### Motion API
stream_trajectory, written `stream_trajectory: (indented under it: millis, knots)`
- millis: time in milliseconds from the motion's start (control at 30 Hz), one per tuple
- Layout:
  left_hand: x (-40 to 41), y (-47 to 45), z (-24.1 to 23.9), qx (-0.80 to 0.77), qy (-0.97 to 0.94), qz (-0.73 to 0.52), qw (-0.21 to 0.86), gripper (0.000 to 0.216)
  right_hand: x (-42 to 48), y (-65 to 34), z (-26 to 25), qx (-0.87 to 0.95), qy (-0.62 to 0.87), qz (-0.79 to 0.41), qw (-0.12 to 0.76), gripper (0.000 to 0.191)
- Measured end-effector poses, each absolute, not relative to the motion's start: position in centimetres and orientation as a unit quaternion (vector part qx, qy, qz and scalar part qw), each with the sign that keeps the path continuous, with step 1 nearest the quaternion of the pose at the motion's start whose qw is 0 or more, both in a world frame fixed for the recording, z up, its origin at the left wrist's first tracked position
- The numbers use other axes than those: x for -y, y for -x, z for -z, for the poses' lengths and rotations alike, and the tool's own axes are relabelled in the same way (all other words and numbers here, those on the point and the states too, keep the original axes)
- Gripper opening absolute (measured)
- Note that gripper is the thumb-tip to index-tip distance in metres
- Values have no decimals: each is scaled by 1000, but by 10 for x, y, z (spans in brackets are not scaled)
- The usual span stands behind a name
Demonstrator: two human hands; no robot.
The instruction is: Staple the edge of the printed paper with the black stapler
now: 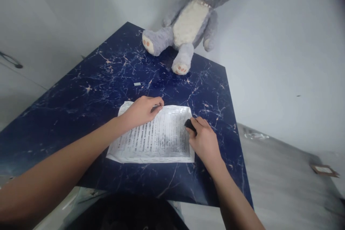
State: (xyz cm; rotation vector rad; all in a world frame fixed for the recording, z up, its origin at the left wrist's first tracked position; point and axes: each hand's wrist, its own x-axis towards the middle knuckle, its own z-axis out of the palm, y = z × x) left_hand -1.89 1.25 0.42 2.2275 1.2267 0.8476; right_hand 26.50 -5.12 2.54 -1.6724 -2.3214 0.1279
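A printed sheet of paper with dense lines of text lies in front of me, its edges creased and raised and its surface shiny in places. At its far edge is my left hand, thumb and fingers drawn together in a pinch; what sits between the fingertips is too small to make out. My right hand is closed around a small black object at the sheet's right edge. Most of that object is hidden by the fingers, so its kind does not show.
The sheet rests on a dark blue marbled table. A large grey plush bear sits at the table's far corner against the wall. A small white piece lies beyond the sheet. On the floor at right is a brown-edged item.
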Motion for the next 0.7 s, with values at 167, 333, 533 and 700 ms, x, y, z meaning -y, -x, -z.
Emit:
stream_trajectory:
  millis: [167, 333, 533, 700]
  knots:
    - [-14, 19, -2, -445, -810, -308, 225, 19, 52, -256, -27, 816, 574, 6, 74, 20]
    - [-15, 18, -2, -452, -806, -307, 228, 20, 51, -255, -23, 810, 577, 3, 107, 18]
    - [-19, 22, 5, -458, -802, -302, 236, 16, 38, -288, -28, 757, 590, -94, 265, 26]
    - [-20, 25, 6, -453, -809, -298, 230, 17, 28, -310, -29, 734, 624, -61, 263, 25]
